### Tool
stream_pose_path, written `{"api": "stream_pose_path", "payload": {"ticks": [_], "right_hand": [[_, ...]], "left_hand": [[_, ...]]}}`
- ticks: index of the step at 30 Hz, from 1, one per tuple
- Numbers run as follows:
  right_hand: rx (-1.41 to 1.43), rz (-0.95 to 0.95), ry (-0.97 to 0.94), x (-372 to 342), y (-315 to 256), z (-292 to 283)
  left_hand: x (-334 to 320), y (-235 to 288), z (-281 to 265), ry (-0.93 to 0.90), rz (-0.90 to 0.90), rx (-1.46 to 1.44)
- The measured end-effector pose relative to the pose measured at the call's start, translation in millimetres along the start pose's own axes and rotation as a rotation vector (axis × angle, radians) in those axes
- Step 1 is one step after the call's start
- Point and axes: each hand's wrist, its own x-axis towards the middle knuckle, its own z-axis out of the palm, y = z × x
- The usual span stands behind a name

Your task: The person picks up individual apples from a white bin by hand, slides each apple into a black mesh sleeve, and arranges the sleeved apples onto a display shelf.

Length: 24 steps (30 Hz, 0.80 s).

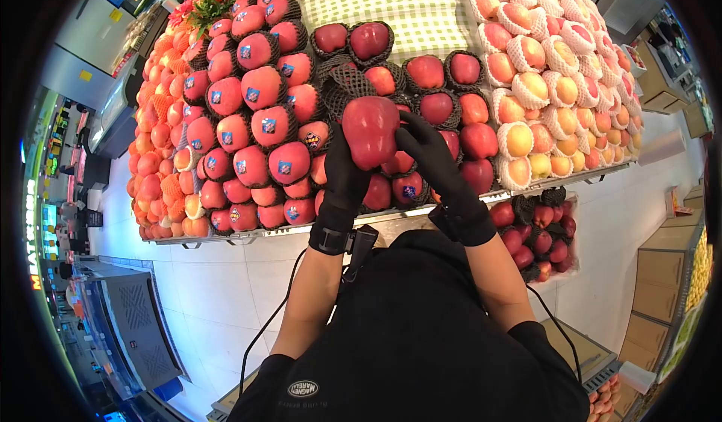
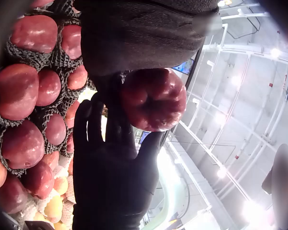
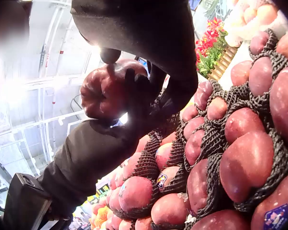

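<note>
Both black-gloved hands hold one dark red apple point(image 1: 370, 132) up in front of the fruit display. In the head view the left hand point(image 1: 346, 180) grips it from the left and below. The right hand point(image 1: 432, 155) has its thumb and fingertips at the apple's right side. The left wrist view shows the dimpled end of the apple point(image 2: 153, 101), with the right hand point(image 2: 117, 175) under it. In the right wrist view, left-hand fingers wrap the apple point(image 3: 103, 91), and the right hand point(image 3: 144, 40) comes over it from above. Black foam netting point(image 1: 347, 83) shows just behind the apple.
Red apples point(image 1: 267, 125) in black nets are stacked to the left, more dark red apples point(image 1: 479, 141) to the right. Peach-coloured fruit point(image 1: 530, 87) in white nets fills the far right. A checked cloth point(image 1: 391, 12) lies behind. A box of apples point(image 1: 538, 234) stands low at right.
</note>
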Motion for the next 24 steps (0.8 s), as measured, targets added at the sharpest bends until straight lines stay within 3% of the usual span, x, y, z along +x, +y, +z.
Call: {"api": "stream_pose_path", "payload": {"ticks": [4,7,9,16,22,24], "right_hand": [[-0.03,-0.031,-0.03,4,9,0],[0.204,0.161,-0.051,4,4,-1],[0.129,0.206,-0.056,2,12,-9],[0.128,0.121,-0.035,4,14,-12],[0.049,0.187,-0.059,-5,-18,-9],[0.009,0.128,-0.079,-7,-21,-6]], "left_hand": [[-6,20,-3,-0.033,0.007,0.247],[-3,26,-6,-0.039,-0.015,0.295],[3,20,-8,-0.134,-0.024,0.191],[-2,29,0,-0.1,-0.055,0.362],[-3,7,-13,-0.169,-0.008,0.292],[-2,-1,-10,-0.016,-0.136,-0.148]]}}
